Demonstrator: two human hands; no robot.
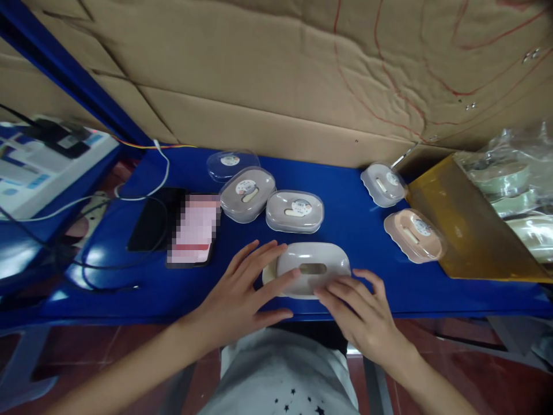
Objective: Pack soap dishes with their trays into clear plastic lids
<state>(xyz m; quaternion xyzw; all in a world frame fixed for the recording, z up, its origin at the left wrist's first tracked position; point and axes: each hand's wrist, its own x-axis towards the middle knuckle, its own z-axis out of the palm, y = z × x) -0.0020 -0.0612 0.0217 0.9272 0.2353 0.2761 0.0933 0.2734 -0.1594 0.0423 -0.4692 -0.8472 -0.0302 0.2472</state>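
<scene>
A pale grey soap dish (313,282) with an oval slot in its middle lies near the table's front edge. A cream piece (270,272) shows from beneath its left end. My left hand (248,288) is open at the dish's left side, fingers spread, the fingertips over its edge and near the slot. On the right, my right hand (363,311) has bent fingers gripping the front right rim. Just behind lie two grey soap dishes under clear lids, one in the middle (294,212) and one further left (247,195), both with round labels.
A loose clear lid (233,164) lies at the back. A phone (194,230) and black cables are on the left. A lidded grey dish (384,184) and a peach one (415,235) stand beside a carton (458,225) of bagged green dishes. Cardboard (259,69) walls the back.
</scene>
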